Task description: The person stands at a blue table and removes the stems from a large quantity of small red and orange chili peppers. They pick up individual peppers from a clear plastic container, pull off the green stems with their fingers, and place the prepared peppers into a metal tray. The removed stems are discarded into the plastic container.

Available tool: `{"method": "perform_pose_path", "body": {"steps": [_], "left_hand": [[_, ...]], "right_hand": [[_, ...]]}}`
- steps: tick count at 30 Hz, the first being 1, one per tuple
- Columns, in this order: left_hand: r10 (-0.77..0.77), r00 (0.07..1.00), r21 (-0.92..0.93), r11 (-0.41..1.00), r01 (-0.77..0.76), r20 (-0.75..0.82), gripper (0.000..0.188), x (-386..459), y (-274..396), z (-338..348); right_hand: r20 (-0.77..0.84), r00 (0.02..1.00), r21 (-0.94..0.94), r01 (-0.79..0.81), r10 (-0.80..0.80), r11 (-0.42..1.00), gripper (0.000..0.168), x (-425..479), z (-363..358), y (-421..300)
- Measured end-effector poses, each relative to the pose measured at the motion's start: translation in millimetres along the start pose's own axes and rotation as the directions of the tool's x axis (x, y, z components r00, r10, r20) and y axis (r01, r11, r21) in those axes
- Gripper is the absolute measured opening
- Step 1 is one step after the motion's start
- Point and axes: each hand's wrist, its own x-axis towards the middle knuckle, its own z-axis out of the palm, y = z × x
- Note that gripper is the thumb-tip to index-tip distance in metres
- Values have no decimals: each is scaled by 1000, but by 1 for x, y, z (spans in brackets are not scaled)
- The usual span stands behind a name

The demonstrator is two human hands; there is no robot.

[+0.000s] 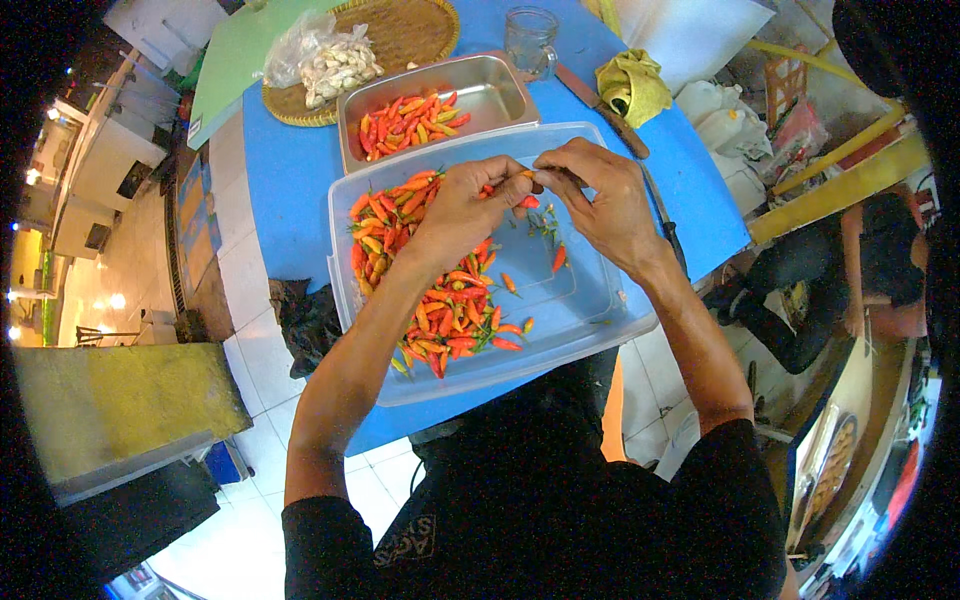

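My left hand [480, 199] is closed around several small chili peppers, some red ones showing between its fingers. My right hand [589, 187] meets it, its fingertips at the end of an orange chili [528, 174] that the left fingers pinch. Both hands are above a translucent plastic tub [600, 330]. Many red and orange chilies [457, 315] with green stems fill the tub's left part, and loose green stems [547, 225] lie towards its right. Behind the tub, a rectangular steel pan [495, 97] holds chilies [405, 124] that look mostly stemless.
On the blue table [292, 202] are a woven tray [409, 37] with a plastic bag of what looks like garlic [337, 71], a glass mug [531, 41], a yellow cloth [637, 86], a large knife [600, 109] and a black-handled knife [670, 229]. Another person [802, 262] sits at right.
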Motion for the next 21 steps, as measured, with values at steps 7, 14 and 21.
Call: {"method": "perform_pose_path", "body": {"steps": [7, 14, 21], "left_hand": [[204, 964, 251, 955, -158, -168, 22, 1, -8, 9], [-68, 983, 52, 996, 77, -169, 24, 2, -5, 5], [-201, 977, -715, 671, 195, 78, 31, 2, -9, -11]], "right_hand": [[-52, 998, -150, 37, -46, 988, 8, 0, 11, -4], [-76, 983, 86, -162, 169, 983, 13, 1, 24, 17], [333, 936, -239, -34, 115, 970, 21, -16, -2, 49]]}}
